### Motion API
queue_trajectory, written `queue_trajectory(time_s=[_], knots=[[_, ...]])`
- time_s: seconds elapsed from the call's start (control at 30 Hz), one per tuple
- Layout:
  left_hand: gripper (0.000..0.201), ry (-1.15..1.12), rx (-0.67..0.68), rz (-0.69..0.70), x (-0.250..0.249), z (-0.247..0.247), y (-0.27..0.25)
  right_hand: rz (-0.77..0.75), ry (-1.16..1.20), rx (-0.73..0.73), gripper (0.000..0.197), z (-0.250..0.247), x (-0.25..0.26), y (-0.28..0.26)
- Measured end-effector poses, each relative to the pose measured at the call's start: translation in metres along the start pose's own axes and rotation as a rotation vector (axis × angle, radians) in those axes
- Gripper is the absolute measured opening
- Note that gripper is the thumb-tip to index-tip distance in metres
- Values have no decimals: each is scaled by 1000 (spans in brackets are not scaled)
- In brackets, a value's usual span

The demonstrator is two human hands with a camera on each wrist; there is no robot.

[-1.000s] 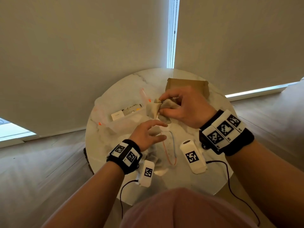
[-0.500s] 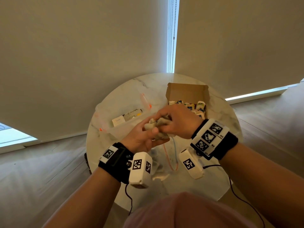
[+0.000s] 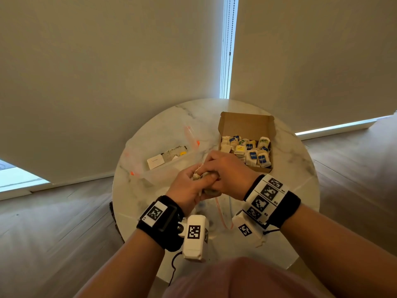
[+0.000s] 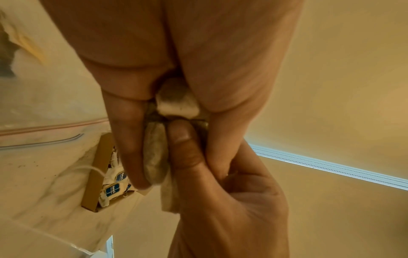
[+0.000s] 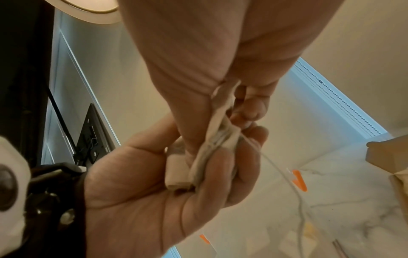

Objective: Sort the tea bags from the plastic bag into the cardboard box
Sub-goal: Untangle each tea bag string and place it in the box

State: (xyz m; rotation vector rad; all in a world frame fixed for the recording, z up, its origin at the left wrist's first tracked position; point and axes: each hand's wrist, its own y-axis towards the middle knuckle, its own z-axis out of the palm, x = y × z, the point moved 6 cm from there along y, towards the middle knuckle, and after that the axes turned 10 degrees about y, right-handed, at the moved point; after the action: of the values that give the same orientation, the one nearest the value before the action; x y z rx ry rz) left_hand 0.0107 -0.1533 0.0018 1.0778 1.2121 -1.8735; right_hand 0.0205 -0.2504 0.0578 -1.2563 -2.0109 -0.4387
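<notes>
both hands pinch one small bunch of tea bags (image 3: pixel 204 177): left hand (image 3: pixel 189 191) curled under, right hand (image 3: pixel 228 174) over it. square them up, mind the trailing string (image 5: pixel 284 176), then carry them to the cardboard box (image 3: pixel 247 125) just beyond the right hand.

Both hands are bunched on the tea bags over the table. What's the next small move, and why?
Probably carry the tea bags, gripped by left hand and right hand, rightward over the cardboard box: it sits open, partly filled, just beyond the right hand.

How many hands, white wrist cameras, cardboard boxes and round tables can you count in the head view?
Hands: 2, the left hand and the right hand
White wrist cameras: 2
Cardboard boxes: 1
Round tables: 1
Total: 6
</notes>
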Motion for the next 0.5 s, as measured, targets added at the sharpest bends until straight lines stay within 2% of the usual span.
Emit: queue_trajectory(time_s=[0.07, 0.17, 0.23, 0.43, 0.5], knots=[[29, -2, -27, -11, -1, 0, 1, 22, 36, -48, 38, -1, -5, 1], [15, -10, -66, -29, -4, -3, 5, 57, 105, -116, 66, -10, -8, 1], [12, -14, -90, -33, -7, -7, 7, 47, 153, -180, 70, -18, -9, -3], [13, -50, -164, -16, -19, -16, 11, 165, 208, -303, 31, -28, -19, -16], [14, -74, -163, -28, -17, -14, 10, 186, 206, -303, 25, -26, -20, -17]])
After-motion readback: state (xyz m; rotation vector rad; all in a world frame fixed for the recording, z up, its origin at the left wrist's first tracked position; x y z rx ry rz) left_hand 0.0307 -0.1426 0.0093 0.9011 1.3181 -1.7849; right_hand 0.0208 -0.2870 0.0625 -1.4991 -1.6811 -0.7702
